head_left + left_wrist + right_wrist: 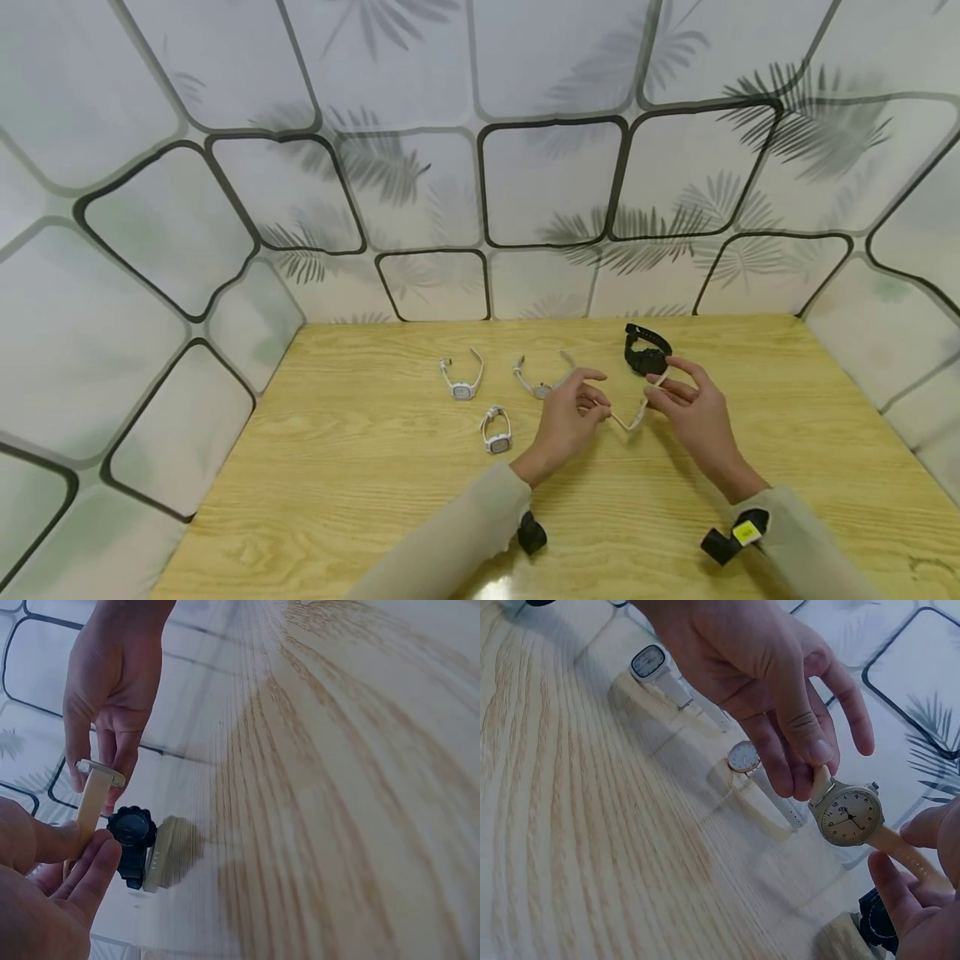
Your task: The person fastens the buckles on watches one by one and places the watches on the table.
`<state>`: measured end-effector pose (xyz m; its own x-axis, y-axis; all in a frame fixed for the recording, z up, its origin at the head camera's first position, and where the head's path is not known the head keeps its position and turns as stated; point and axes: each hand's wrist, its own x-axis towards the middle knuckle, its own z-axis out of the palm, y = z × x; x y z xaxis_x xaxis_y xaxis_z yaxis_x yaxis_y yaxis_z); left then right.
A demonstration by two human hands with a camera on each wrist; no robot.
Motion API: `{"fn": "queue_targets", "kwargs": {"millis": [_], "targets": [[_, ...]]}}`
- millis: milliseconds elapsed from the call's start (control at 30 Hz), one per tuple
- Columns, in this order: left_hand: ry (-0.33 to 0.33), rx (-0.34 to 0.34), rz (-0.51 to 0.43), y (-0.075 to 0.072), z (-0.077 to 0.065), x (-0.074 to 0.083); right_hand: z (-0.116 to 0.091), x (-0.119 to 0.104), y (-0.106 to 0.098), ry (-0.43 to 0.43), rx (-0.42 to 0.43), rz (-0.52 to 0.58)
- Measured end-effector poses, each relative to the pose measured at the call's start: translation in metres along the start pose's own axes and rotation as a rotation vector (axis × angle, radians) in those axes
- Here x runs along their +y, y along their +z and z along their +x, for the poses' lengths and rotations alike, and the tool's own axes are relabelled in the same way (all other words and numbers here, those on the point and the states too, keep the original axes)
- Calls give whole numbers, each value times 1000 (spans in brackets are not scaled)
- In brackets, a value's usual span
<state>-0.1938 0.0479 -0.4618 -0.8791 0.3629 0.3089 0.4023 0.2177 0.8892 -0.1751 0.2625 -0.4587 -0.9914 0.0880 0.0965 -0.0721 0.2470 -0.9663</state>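
Observation:
Both hands hold one wristwatch (851,816) with a cream strap above the tabletop. Its round dial with numerals and a metal case shows in the right wrist view. My left hand (566,421) pinches one strap part between thumb and fingers. The other strap part, with a row of holes, is held in the fingers of my right hand (701,425). In the left wrist view the metal case appears edge-on. A black watch (647,358) stands on the table just beyond the right hand.
Three white watches lie left of the hands: one (462,390) at the back left, another (542,390) behind the left hand, and a square-faced one (498,444) nearer the front. A patterned cloth wall (431,287) borders the wooden table (337,483) at the back and sides.

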Motion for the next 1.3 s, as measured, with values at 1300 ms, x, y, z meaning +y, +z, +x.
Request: {"fn": "queue_targets", "kwargs": {"millis": [1300], "targets": [[-41,115,-147,-8,0,1,-1,3,10,-107,-71,178]]}}
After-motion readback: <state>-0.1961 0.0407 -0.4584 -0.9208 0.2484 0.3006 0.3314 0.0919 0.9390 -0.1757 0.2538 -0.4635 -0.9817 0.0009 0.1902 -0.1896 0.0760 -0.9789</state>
